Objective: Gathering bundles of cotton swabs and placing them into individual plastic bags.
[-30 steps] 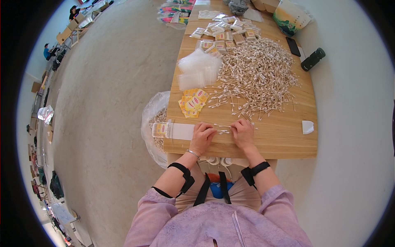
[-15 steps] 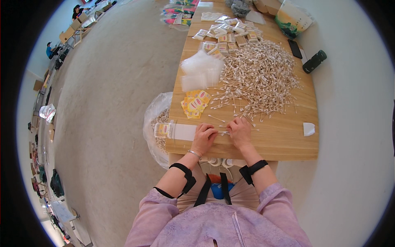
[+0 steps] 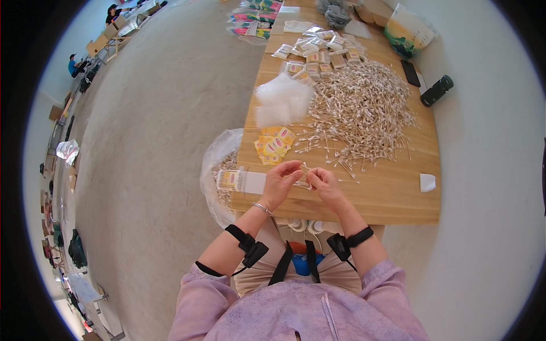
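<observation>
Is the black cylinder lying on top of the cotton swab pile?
No, the black cylinder lies apart from the cotton swab pile, at the table's right edge.

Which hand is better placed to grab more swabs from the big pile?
Probably the right hand: it lies nearer the cotton swab pile. The left hand sits by the flat packet.

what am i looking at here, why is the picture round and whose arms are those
No machine here: a person wears a wide fisheye camera on the head, looking down, which bends the picture round. The arms from the lower edge are their own. The left hand and right hand pinch a small bundle of cotton swabs between them over a wooden table. Behind lies a big swab pile, yellow cards, clear bags, and at the left edge a filled packet.
</observation>
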